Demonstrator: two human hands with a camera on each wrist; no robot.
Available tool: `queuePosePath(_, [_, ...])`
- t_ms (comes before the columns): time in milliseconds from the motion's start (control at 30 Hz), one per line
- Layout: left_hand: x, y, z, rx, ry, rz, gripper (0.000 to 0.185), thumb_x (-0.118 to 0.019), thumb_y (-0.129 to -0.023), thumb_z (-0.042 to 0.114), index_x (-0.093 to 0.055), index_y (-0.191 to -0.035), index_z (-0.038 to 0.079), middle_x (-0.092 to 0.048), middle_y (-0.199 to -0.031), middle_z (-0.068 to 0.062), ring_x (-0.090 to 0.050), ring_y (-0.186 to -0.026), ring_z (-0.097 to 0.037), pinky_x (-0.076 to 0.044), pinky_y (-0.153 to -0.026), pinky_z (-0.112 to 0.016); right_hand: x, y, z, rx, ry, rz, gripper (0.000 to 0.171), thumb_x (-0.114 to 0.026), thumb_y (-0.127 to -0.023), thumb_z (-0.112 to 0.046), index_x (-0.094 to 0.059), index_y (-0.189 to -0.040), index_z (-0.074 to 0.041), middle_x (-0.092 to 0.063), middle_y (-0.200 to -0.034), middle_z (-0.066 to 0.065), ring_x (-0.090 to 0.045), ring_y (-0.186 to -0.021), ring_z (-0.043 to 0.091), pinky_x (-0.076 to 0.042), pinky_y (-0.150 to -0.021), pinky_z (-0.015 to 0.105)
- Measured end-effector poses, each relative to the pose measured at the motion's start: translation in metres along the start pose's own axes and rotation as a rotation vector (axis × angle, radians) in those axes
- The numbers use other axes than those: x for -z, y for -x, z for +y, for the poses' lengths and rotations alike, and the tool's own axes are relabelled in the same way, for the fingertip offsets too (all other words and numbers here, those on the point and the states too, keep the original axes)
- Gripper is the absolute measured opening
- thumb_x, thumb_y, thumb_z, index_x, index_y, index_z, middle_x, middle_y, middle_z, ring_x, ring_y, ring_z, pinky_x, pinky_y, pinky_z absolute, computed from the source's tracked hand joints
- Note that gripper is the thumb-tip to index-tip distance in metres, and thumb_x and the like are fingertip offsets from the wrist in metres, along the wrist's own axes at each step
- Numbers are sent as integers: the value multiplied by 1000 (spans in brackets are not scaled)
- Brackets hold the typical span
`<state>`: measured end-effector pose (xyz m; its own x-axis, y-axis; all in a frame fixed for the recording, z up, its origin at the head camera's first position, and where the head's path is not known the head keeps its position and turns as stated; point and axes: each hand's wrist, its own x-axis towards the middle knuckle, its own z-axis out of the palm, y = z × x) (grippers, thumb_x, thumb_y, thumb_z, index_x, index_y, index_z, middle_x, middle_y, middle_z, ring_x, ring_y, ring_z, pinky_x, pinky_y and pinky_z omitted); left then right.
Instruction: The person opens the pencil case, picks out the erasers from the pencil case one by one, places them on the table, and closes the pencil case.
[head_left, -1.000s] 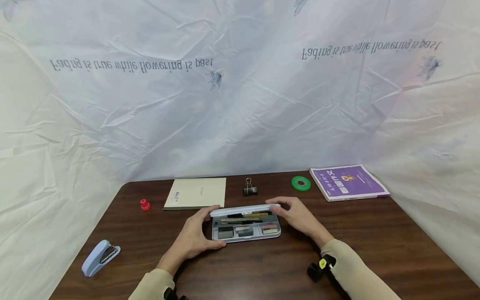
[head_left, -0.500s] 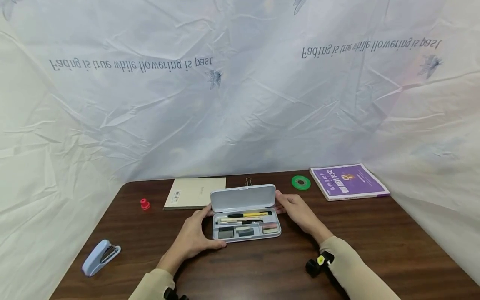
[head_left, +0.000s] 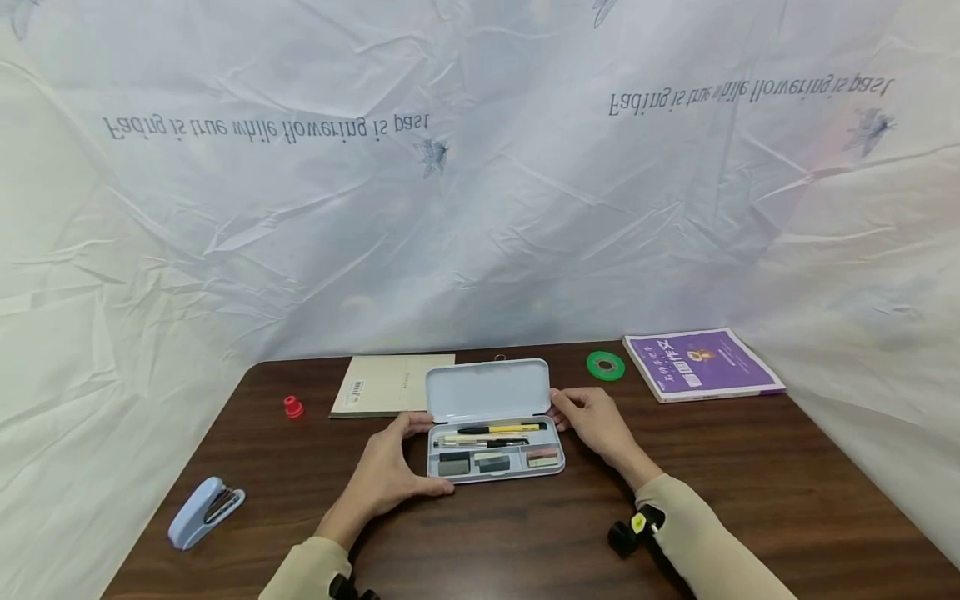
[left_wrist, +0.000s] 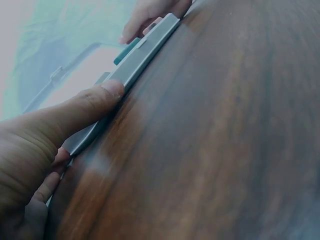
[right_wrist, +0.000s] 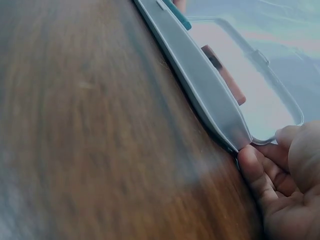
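A: Pencil case point(head_left: 495, 454), where's it sitting?

B: Middle of the dark wooden table point(head_left: 750, 467), near the front edge. Lid point(head_left: 487, 390) is standing open and tilted back, base is lying flat.

A: Left hand point(head_left: 386, 477)?

B: It's gripping the left end of the base. Thumb is lying along the near edge, fingers are curling round the far left corner. The left wrist view is showing the thumb point(left_wrist: 95, 102) pressing on the grey rim.

A: Right hand point(head_left: 596, 421)?

B: It's holding the right end, up by the hinge corner. Fingers are curling against the case's side; the right wrist view is showing fingertips point(right_wrist: 255, 165) touching the base corner just under the lid.

A: What's lying inside?

B: A yellow-and-black pen point(head_left: 501, 428) in the back slot, a beige one and a dark one just in front of it. Front compartments are holding small blocks, likely erasers, too small to be sure.

A: Rest of the table?

B: Beige notebook point(head_left: 382, 385) behind-left of the case, its right edge hiding behind the lid. Red small cap-like thing point(head_left: 292, 407) to the left of that. Light blue stapler point(head_left: 204, 512) at the front left. Green tape roll point(head_left: 605, 365) behind-right, purple book point(head_left: 701, 362) just beside it. A crinkled white sheet with printed lettering point(head_left: 480, 167) is hanging behind everything.
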<state>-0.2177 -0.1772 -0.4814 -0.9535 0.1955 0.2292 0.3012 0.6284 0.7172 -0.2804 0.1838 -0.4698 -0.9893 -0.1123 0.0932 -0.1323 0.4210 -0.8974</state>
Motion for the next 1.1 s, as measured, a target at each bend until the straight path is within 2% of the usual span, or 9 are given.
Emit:
queuePosePath(133, [2, 1, -1, -24, -43, -4, 91, -108, -64, 58, -73, -140, 23, -74, -139, 7, -65, -138, -22, -51, -118, -52, 0, 1, 1, 8, 9, 4, 31, -64, -116, -25, -83, -111, -1, -79, -95, 9, -75, -82, 18, -63, -73, 27])
queuePosePath(267, [3, 1, -2, -31, -53, -6, 86, -105, -69, 60, -74, -140, 23, -73, -139, 8, -65, -138, -22, -51, -118, -53, 2, 1, 0, 20, -16, -21, 29, -64, -115, -21, -77, -127, 2, -78, -103, 13, -75, -88, 20, -65, -76, 30])
queuePosePath(367, [3, 1, -2, -29, -53, -8, 86, -104, -69, 61, -74, -140, 23, -74, -139, 8, -65, -138, -22, -51, -118, -52, 8, 0, -3, 40, -28, -7, 31, -67, -114, -19, -71, -136, 2, -77, -111, 16, -76, -93, 25, -65, -78, 32])
queuePosePath(500, [2, -1, -1, -22, -54, -13, 87, -104, -69, 63, -74, -140, 24, -73, -140, 7, -65, -138, -22, -51, -118, -52, 24, 0, -15, 125, -33, 73, 32, -73, -110, -19, -69, -134, 2, -76, -116, 18, -74, -100, 30, -63, -82, 27])
queuePosePath(633, [2, 0, -2, -16, -50, -17, 88, -103, -69, 64, -74, -141, 24, -73, -140, 7, -65, -139, -23, -51, -118, -52, 38, 4, -31, 246, -78, 89, 30, -77, -107, -15, -71, -131, 1, -75, -120, 21, -73, -106, 22, -60, -88, 21])
queuePosePath(733, [2, 0, -3, -14, -46, -17, 88, -103, -69, 64, -74, -141, 24, -73, -140, 7, -64, -139, -22, -51, -119, -52, 42, 8, -40, 322, -107, 29, 31, -80, -104, -9, -71, -132, 2, -74, -123, 25, -73, -106, 17, -61, -90, 22])
queuePosePath(833, [2, 0, -3, -13, -46, -17, 88, -103, -68, 64, -74, -141, 24, -73, -140, 7, -64, -139, -22, -50, -119, -52, 42, 13, -44, 379, -107, -74, 35, -81, -101, -4, -70, -133, 4, -73, -123, 28, -74, -104, 19, -63, -90, 25])
queuePosePath(933, [2, 0, -3, -11, -42, -14, 88, -103, -68, 64, -74, -140, 24, -73, -140, 7, -65, -139, -22, -50, -119, -52, 37, 19, -44, 416, -66, -182, 36, -82, -100, -2, -70, -134, 5, -73, -120, 28, -74, -101, 22, -64, -88, 28])
queuePosePath(1100, [2, 0, -2, -11, -32, -14, 87, -104, -68, 62, -74, -140, 24, -73, -139, 7, -65, -138, -22, -50, -119, -52, 29, 24, -36, 430, 75, -319, 32, -86, -98, -8, -75, -128, -3, -77, -115, 15, -73, -97, 18, -63, -86, 30])
